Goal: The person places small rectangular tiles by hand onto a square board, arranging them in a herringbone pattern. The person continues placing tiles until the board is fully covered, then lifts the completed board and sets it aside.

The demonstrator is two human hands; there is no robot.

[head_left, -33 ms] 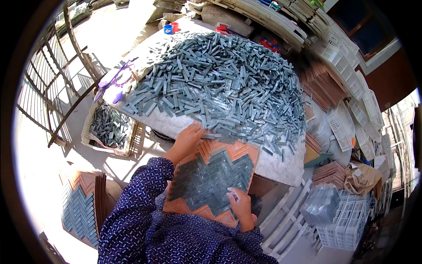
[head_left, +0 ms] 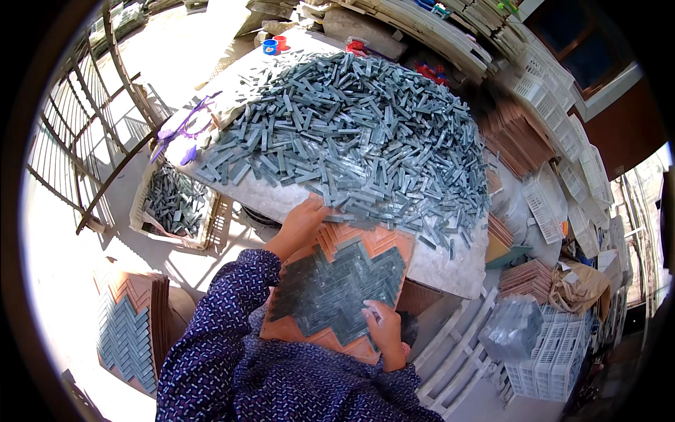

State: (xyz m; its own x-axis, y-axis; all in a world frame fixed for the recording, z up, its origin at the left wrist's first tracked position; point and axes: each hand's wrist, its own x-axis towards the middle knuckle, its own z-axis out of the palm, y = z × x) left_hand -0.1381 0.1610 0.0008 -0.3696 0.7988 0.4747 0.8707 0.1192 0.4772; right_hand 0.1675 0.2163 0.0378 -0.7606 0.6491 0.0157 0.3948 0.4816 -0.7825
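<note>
A square orange-brown tray [head_left: 337,340] with raised zigzag ridges leans between my body and the table edge. Dark grey-green stone strips [head_left: 341,285] fill its middle in a herringbone pattern, with orange ridges bare at the top and bottom corners. My left hand [head_left: 302,224] is at the tray's upper left corner, fingers bent together against the near edge of a heap of loose stone strips [head_left: 365,119]; its fingertips are partly hidden. Over the tray's lower right side, my right hand [head_left: 384,329] has its fingers curled in, and anything between them is too small to tell.
The heap covers most of the pale table [head_left: 443,271]. At left stand a crate of strips [head_left: 172,204] and a stack of filled trays [head_left: 130,330]. Purple scissors [head_left: 190,126] lie at the table's left corner. White plastic crates [head_left: 545,362] and more orange trays [head_left: 517,133] crowd the right.
</note>
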